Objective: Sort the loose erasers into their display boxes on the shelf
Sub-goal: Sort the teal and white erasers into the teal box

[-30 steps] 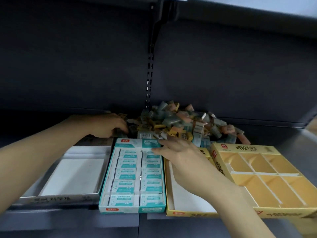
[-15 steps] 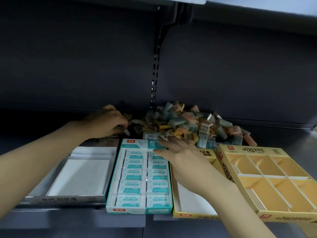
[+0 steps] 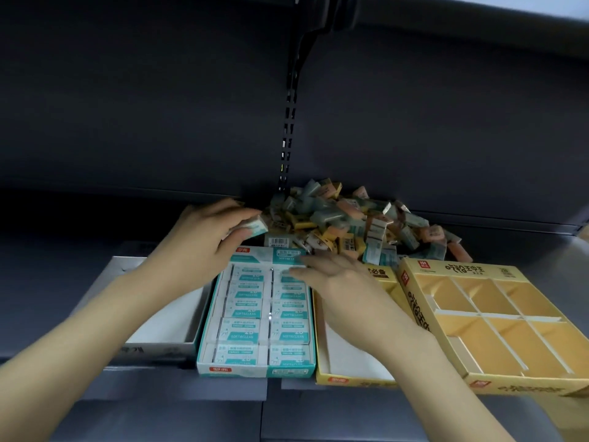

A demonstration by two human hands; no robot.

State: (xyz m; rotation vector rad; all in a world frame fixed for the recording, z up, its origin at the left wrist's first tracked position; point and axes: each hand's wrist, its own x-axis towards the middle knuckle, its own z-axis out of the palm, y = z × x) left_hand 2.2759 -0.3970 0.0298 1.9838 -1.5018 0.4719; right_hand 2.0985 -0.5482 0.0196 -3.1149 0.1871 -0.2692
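Erasers point(image 3: 357, 224): loose pile sat at the back of the shelf point(image 3: 541, 250), against the dark rear panel, behind the boxes. One teal-and-white eraser point(image 3: 251, 227) was out of the pile, pinched between my left hand point(image 3: 204, 237) thumb and fingers, just above the back edge of the teal box point(image 3: 258, 317). So left hand was grasping that eraser. My right hand point(image 3: 338, 288) lay flat with fingers straight, grip released, fingertips over the back right rows of the teal box, wrist crossing the narrow yellow box point(image 3: 347, 371). Teal box was packed with two columns of wrapped erasers, all label up. White box point(image 3: 165, 327) sat to its left, touching it, and my left forearm hid part of it. Narrow yellow box sat to the right of the teal one, white floor showing. Big yellow box point(image 3: 497, 317) with dividers was farthest right, skewed, its front corner hanging past the shelf edge. Couldn't tell labels on the pile, too blurred.
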